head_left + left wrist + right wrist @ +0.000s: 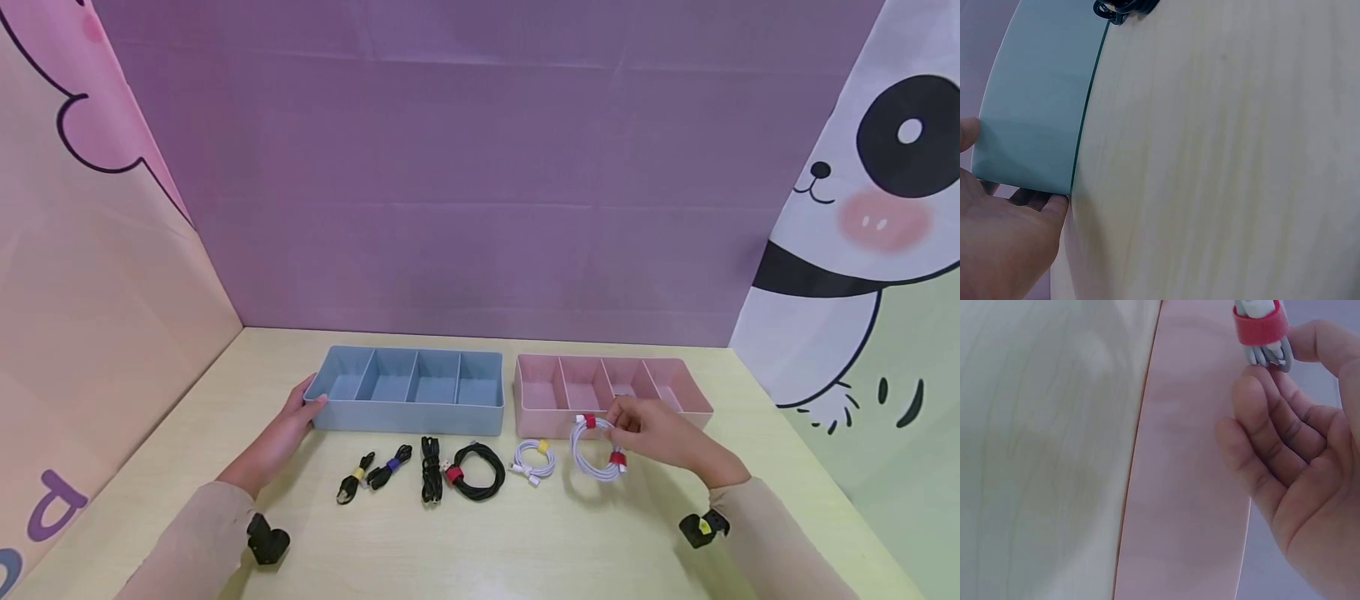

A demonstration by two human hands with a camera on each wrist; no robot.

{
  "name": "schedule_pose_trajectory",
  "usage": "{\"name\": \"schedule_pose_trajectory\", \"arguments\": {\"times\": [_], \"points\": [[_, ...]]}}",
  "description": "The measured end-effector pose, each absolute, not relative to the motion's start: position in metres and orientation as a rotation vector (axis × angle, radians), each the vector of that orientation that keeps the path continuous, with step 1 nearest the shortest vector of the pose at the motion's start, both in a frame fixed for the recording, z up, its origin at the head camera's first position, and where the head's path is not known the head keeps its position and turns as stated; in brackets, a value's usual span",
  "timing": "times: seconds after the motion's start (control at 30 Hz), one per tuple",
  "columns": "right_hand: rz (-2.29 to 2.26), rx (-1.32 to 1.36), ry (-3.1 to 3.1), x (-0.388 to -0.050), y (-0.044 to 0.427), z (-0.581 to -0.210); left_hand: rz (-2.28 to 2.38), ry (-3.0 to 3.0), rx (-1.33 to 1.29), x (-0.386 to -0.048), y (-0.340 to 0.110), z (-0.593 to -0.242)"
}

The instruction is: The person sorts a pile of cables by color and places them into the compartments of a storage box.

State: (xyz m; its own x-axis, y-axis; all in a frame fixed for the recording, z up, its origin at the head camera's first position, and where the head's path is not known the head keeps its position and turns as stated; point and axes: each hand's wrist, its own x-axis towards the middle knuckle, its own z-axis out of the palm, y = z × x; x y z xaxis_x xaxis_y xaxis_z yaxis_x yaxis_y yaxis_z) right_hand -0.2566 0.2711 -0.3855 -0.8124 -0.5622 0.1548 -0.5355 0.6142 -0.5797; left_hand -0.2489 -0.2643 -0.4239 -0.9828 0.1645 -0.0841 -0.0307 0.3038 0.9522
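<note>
My left hand [283, 427] holds the left end of a blue four-compartment organizer box [408, 417], thumb at the rim. In the left wrist view the fingers [1050, 209] curl against the box's end wall. My right hand [656, 432] pinches a coiled white cable [598, 474] bound with red ties, lifted before the pink four-compartment organizer box [543, 423]. A red tie [1263, 326] shows beside the thumb in the right wrist view; the coil's rest is out of that frame. All visible compartments are bare.
In a row before the boxes lie a black cable with a yellow tie [351, 485], one with a blue tie [388, 467], a black bundle [431, 471], a black coil with a red tie [491, 489] and a white coil with a yellow tie [551, 462]. A purple panel [480, 208] stands behind.
</note>
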Motion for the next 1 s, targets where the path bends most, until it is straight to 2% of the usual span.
{"name": "schedule_pose_trajectory", "arguments": {"times": [0.5,1.0], "points": [[-1.034,-0.899,2.859,-0.261,0.272,-0.379,1.746,2.404,0.126,-0.248,-0.265,-0.425],[-1.106,-0.702,3.002,-0.265,0.271,-0.372,1.753,2.402,0.133,-0.247,-0.264,-0.425]]}}
